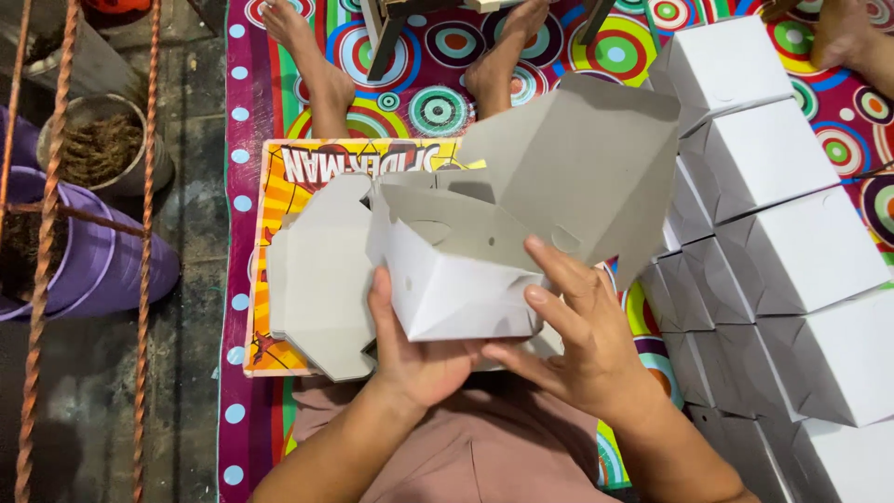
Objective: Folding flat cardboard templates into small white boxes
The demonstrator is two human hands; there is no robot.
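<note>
A half-folded white cardboard box (456,279) is being held above the person's lap, in front of a small desk (279,186) with a yellow and orange printed top. The left hand (414,349) is cupping the box from below, thumb lying up against its near-left corner, fingers closed under the base. The right hand (582,340) is gripping the near-right side, index finger and thumb pressing on the white front wall by the edge. The box's open mouth is facing up and away from the person; its grey-lined lid (582,158) is standing open, tilting up and to the right. The long axis is running left to right. A flat grey box blank (321,279) is lying on the desk just left of the box. Finished white boxes (792,251) are stacked to the right on a mat (447,56) with coloured circles.
</note>
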